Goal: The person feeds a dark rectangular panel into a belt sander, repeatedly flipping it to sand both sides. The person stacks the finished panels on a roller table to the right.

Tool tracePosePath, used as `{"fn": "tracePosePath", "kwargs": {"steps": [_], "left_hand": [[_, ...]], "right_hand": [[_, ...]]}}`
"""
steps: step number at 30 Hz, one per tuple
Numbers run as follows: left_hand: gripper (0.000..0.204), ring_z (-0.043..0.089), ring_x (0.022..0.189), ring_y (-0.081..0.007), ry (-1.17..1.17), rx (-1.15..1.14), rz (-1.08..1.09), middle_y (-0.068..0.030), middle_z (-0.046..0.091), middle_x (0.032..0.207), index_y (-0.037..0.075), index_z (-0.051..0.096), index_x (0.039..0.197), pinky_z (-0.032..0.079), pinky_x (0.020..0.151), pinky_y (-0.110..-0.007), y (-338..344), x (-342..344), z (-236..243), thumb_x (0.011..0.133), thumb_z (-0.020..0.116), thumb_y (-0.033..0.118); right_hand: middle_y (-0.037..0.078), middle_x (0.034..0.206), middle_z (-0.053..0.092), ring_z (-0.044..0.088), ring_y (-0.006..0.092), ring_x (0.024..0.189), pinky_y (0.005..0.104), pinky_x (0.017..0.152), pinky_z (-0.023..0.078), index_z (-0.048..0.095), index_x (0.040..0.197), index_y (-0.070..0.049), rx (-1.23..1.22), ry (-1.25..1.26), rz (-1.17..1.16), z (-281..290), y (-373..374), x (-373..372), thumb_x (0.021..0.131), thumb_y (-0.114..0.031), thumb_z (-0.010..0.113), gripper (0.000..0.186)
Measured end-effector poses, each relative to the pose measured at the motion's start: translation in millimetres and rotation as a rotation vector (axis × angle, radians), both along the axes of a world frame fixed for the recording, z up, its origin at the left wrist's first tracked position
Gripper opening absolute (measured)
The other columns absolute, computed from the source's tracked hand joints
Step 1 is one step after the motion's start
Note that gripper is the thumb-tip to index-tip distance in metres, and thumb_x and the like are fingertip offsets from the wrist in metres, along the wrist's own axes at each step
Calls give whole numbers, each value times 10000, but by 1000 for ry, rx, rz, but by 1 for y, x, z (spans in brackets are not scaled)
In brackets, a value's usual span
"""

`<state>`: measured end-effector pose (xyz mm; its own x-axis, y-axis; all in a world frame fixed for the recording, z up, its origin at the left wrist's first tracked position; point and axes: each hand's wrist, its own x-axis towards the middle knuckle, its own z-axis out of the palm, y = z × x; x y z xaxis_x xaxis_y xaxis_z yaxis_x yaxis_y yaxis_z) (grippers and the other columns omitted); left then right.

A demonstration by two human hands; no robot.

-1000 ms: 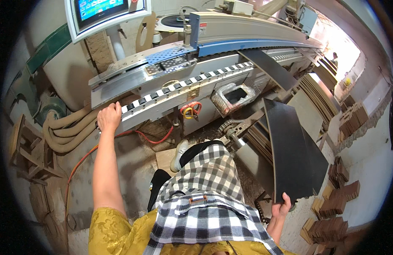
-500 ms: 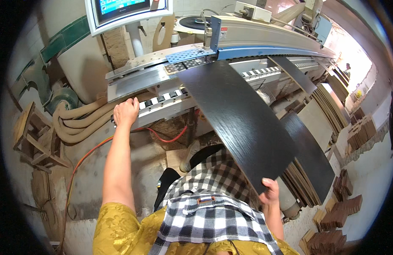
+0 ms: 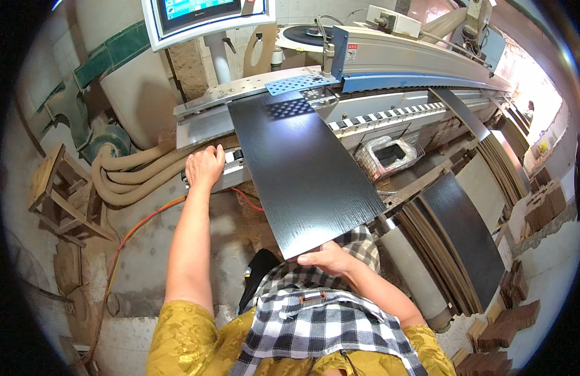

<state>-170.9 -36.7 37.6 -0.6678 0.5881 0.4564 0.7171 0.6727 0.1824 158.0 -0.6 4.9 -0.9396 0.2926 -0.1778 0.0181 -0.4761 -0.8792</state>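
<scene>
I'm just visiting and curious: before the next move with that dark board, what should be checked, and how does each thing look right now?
1. Right hand holding the dark board by its near end: ok.
2. Left hand apart from the board: ok, it is on the roller rail, left of the board.
3. Board's far end over the metal table: ok.
4. Far end touching the blue perforated plate: cannot tell.
5. Board's underside flat on the rollers: cannot tell, hidden.
6. Beige hoses clear of the board: ok, off to its left.
</scene>
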Motion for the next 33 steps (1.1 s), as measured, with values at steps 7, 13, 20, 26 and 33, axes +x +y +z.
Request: {"fn": "tracePosePath", "kwargs": {"steps": [7, 13, 20, 26, 33], "left_hand": [[425, 593, 710, -345, -5, -6, 1, -202, 612, 707, 31, 618, 690, 430, 741, -419, 1, -2, -2, 844, 402, 363], [423, 594, 728, -343, -37, -19, 18, -203, 614, 715, 37, 626, 716, 428, 748, -413, 0, 6, 6, 849, 399, 369], [415, 594, 729, -351, -30, -15, 16, -203, 616, 727, 39, 631, 728, 433, 739, -416, 1, 5, 5, 848, 403, 365], [414, 590, 706, -358, -1, 0, 13, -212, 609, 712, 36, 619, 693, 433, 722, -421, 1, 3, 3, 847, 410, 358], [416, 591, 716, -360, -11, -11, 28, -213, 609, 715, 39, 624, 711, 430, 739, -416, 1, 6, 3, 851, 401, 361]], "right_hand": [[20, 896, 578, 537, 125, 824, 260, 754, 443, 571, 982, -29, 172, -59, -89, 0, 4, -8, 727, -124, 700, 302], [16, 917, 590, 543, 117, 834, 257, 761, 441, 575, 990, -34, 164, 28, -121, -12, 1, -4, 751, -74, 664, 258], [23, 920, 599, 545, 111, 831, 258, 740, 441, 581, 977, -16, 180, 117, -286, -13, 6, 4, 768, -92, 650, 233], [26, 931, 609, 555, 103, 817, 253, 738, 449, 591, 986, -10, 195, 49, -314, -9, 22, 22, 808, -124, 613, 213], [96, 832, 638, 601, 168, 753, 294, 735, 469, 597, 901, 11, 265, -7, -478, -24, 43, 38, 846, -213, 562, 233]]}}
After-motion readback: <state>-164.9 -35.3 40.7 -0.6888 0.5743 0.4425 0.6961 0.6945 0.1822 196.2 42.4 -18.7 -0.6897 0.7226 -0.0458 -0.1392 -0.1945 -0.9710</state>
